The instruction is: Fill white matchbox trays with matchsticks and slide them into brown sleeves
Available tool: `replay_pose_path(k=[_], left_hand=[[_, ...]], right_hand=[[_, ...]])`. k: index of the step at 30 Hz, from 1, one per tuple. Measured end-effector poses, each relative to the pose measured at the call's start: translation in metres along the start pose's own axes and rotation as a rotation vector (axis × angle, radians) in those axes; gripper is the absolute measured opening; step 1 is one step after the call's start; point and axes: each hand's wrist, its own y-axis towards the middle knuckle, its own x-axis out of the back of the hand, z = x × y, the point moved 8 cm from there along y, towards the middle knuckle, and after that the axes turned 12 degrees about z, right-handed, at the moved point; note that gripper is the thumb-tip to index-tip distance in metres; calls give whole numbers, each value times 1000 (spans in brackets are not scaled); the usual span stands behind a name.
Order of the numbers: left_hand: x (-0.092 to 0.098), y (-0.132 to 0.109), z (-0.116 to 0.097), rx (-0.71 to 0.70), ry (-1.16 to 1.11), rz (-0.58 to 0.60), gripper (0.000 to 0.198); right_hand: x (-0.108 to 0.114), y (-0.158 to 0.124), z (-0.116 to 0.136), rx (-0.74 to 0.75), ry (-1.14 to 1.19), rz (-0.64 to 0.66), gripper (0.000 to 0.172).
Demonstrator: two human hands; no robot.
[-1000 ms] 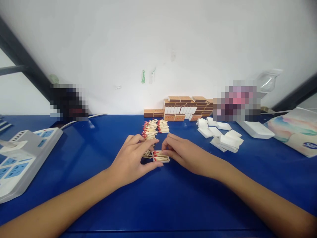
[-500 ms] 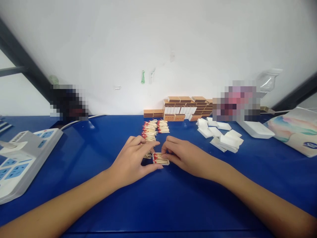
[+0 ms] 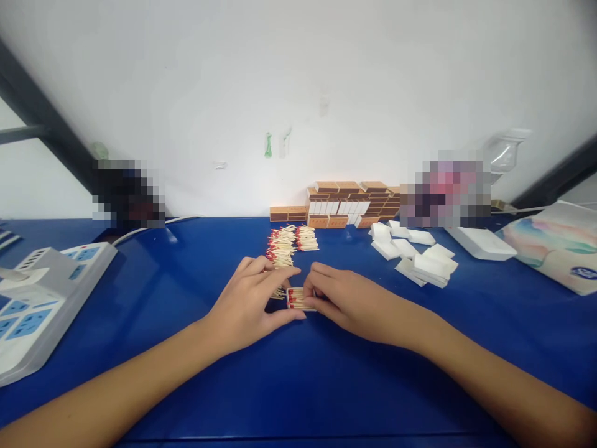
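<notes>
A small white matchbox tray (image 3: 298, 307) lies on the blue table, with red-tipped matches (image 3: 295, 297) lying lengthwise in it. My left hand (image 3: 254, 295) curves around the tray from the left, thumb along its near edge and other fingers at the far side, holding it. Over the tray's right part, my right hand (image 3: 333, 295) has its thumb and fingers pinched together at the matches. Whatever is between those fingertips is hidden. Just beyond my left fingers, a loose pile of matches (image 3: 280, 246) is spread, with a smaller bunch of matches (image 3: 306, 238) beside it.
Brown matchboxes (image 3: 338, 220) are stacked against the white wall. Several white trays (image 3: 431, 266) lie jumbled at the right, near a white box (image 3: 485, 242) and a colourful pack (image 3: 555, 246). A large power strip (image 3: 51, 311) occupies the left side.
My right hand has shifted slightly down and now covers more of the tray's right end. The left hand and tray stay nearly in place.
</notes>
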Motion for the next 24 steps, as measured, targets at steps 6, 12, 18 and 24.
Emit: replay_pose_path(k=[6, 12, 18, 24], left_hand=[[1, -1, -1, -3, 8, -7, 60], [2, 0, -4, -39, -5, -18, 55], [2, -1, -4, -71, -19, -37, 60], [3, -1, -5, -63, -12, -39, 60]], right_hand=[[7, -1, 11, 54, 63, -65, 13], [5, 2, 21, 166, 144, -109, 11], [1, 4, 21, 165, 119, -90, 12], [0, 4, 20, 141, 92, -99, 12]])
